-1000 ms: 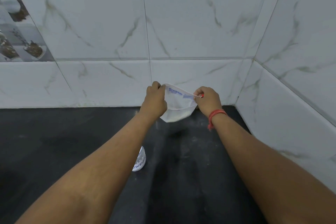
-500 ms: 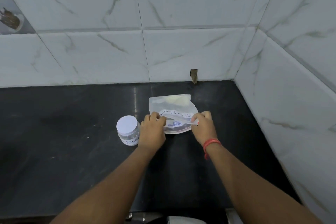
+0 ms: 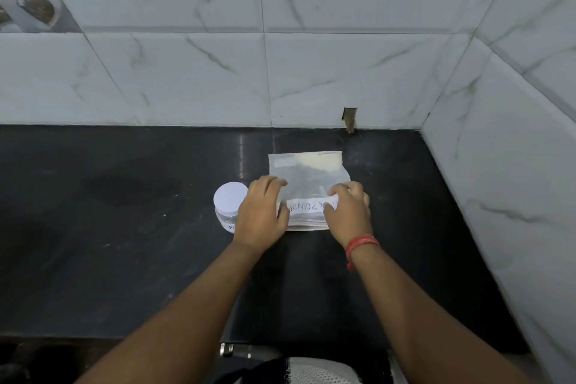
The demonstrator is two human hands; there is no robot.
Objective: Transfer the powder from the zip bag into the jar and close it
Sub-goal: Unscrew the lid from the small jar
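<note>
Fingers: you are pinching the near edge of the bag (image 3: 308, 174) with both left hand (image 3: 261, 212) and right hand (image 3: 347, 212) | Step: opening the seal | Tip: be peeling slowly, keeping powder (image 3: 318, 162) pooled far | Jar (image 3: 229, 204): capped, touching left hand.

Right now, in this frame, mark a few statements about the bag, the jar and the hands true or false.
1. The zip bag lies flat on the black counter. True.
2. The jar has its lid off. False: a white lid covers it.
3. Both hands rest on the bag's near edge. True: left hand, right hand.
4. The jar stands right of the bag. False: it stands left, beside the left hand.
5. The bag's pale powder sits at its far end. True.
</note>
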